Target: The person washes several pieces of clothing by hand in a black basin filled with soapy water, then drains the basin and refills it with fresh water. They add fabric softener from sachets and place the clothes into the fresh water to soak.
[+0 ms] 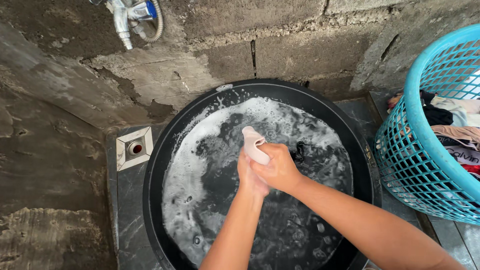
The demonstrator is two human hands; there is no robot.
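A wide black basin (160, 150) full of dark soapy water stands on the floor by a block wall. Over its middle, my left hand (248, 179) and my right hand (278, 169) are pressed together around a small pale pink cloth (253, 142). The cloth's rolled end sticks up above my fingers, clear of the water. A dark garment (299, 151) lies partly sunk in the suds just right of my hands.
A turquoise mesh laundry basket (425, 155) holding several clothes stands at the right, close to the basin. A metal tap with a hose (131, 17) juts from the wall at the upper left. A square floor drain (134, 147) sits left of the basin.
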